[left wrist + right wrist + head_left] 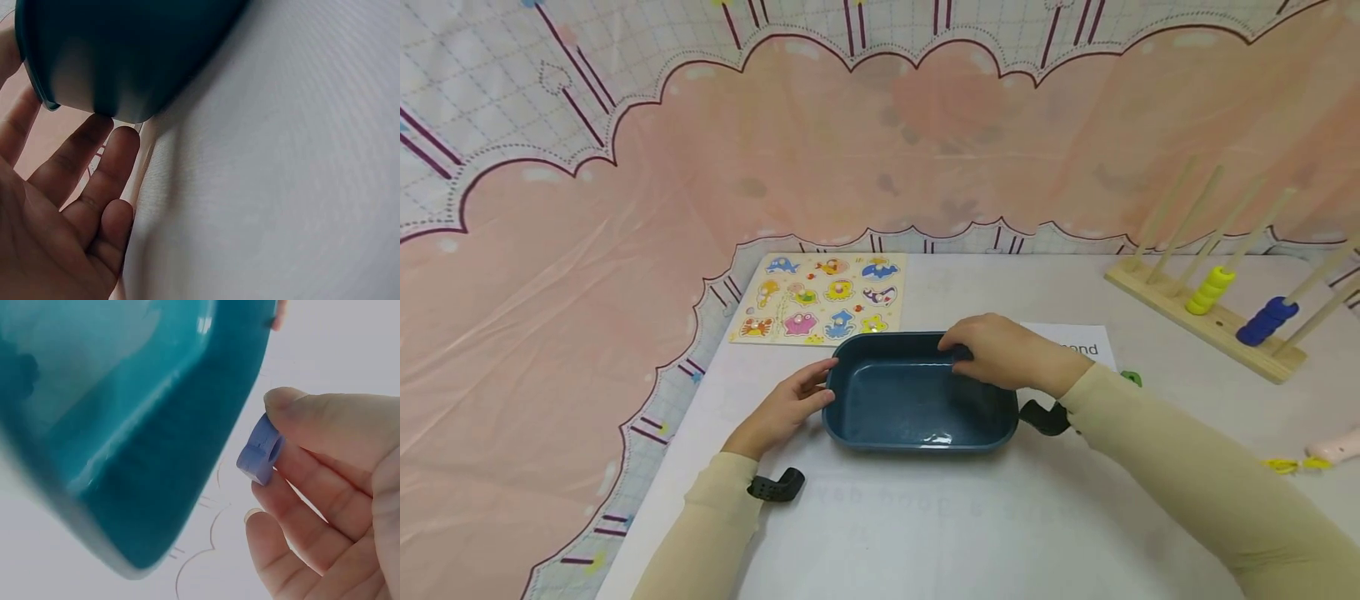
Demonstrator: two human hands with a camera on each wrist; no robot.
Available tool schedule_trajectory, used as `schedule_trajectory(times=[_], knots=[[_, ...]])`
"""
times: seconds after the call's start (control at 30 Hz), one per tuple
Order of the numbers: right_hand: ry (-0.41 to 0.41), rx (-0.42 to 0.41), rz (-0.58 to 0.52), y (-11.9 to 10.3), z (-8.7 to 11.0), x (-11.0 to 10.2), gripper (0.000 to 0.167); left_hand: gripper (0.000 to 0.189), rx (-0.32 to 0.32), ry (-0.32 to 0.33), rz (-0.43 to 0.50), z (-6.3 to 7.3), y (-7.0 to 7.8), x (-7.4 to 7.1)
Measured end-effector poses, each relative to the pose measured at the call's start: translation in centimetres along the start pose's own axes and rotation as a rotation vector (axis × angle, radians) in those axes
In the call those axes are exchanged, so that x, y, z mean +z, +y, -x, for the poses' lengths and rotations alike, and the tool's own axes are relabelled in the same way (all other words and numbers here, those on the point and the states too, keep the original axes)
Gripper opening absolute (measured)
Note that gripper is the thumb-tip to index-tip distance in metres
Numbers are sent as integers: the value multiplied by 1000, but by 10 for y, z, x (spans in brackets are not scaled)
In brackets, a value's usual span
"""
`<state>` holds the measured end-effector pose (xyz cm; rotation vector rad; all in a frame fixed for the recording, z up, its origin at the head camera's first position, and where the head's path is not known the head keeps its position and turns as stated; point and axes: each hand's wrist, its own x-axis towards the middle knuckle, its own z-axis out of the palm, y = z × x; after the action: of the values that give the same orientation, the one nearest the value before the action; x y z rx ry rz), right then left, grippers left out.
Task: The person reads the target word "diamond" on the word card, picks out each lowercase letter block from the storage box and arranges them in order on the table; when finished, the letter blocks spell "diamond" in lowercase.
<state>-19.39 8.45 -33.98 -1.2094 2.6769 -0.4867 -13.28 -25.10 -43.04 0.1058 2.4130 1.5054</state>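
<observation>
A dark teal rectangular tray (917, 408) with rounded corners stands on the white-covered table. At its left end my left hand (778, 412) has loosely bent, spread fingers, the fingertips right at the rim and outer wall. My right hand (1011, 354) is over the tray's far right part. Between its thumb and fingers it pinches a small blue-violet piece (261, 450) with a hole through it, seen close beside the tray wall in the right wrist view. In the left wrist view the left fingers (115, 162) lie beneath the tray's rim.
Behind the tray lies a wooden sea-animal puzzle board (816, 300). A printed white card (1086, 340) is partly hidden by my right hand, with a small green piece (1131, 379) near it. A wooden peg abacus (1213, 321) with yellow and blue beads stands at the right.
</observation>
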Motion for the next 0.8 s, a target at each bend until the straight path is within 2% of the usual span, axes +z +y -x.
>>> schedule_trajectory(times=[0.23,0.4,0.8], knots=[[52,-9,9,15,22,-2,30,60,-2,0,1,-1,-1,0],[73,22,23,24,35,-4,29,60,2,-8,1,-1,-3,0],[113,100,-33,41,58,-9,31,60,1,0,-17,-3,-3,0]])
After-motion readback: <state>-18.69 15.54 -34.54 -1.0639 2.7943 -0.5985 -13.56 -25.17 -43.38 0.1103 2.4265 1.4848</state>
